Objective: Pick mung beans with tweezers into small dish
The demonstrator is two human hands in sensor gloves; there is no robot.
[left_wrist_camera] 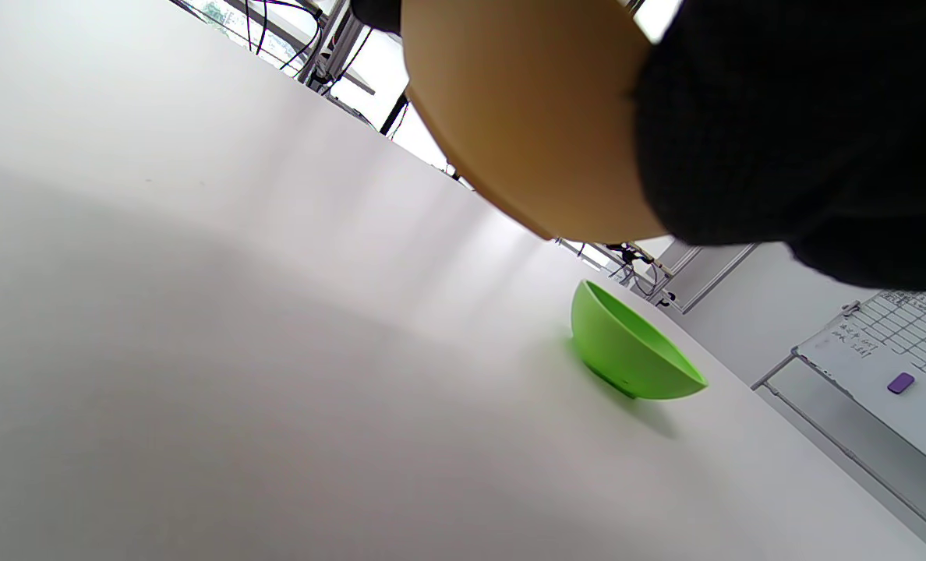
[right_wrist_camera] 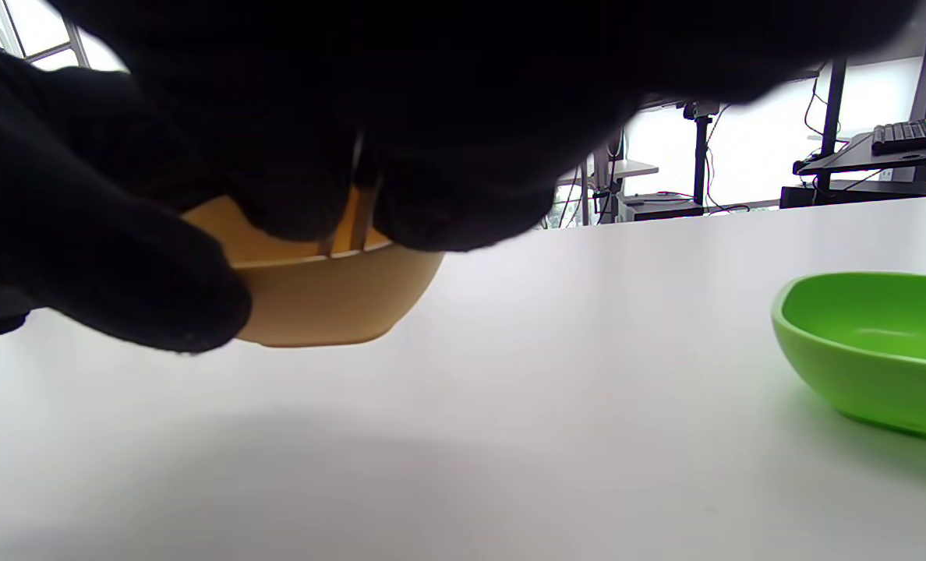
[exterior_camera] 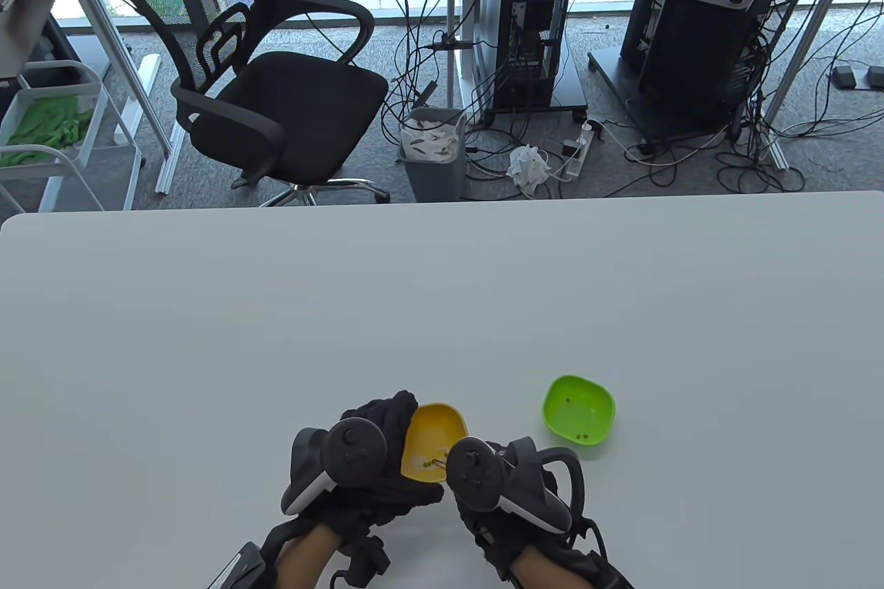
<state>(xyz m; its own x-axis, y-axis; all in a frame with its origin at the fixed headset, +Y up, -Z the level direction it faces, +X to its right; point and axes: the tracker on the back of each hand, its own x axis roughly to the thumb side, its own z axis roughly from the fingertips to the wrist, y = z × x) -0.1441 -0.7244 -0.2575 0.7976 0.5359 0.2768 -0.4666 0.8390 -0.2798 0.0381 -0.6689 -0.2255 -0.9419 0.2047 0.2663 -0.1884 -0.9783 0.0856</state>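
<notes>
My left hand (exterior_camera: 387, 440) grips a yellow dish (exterior_camera: 435, 437) by its left side and holds it tilted above the table; its underside shows in the left wrist view (left_wrist_camera: 525, 117) and the right wrist view (right_wrist_camera: 330, 300). A few mung beans (exterior_camera: 429, 462) lie in it. My right hand (exterior_camera: 483, 478) pinches tweezers (right_wrist_camera: 358, 218) whose tips reach down into the yellow dish. A green dish (exterior_camera: 579, 408) with a few beans stands on the table to the right, also in the left wrist view (left_wrist_camera: 627, 351) and the right wrist view (right_wrist_camera: 876, 343).
The white table (exterior_camera: 345, 313) stretches far beyond the dishes. Behind its far edge stand an office chair (exterior_camera: 262, 78), a bin (exterior_camera: 434, 150), computer towers and cables on the floor.
</notes>
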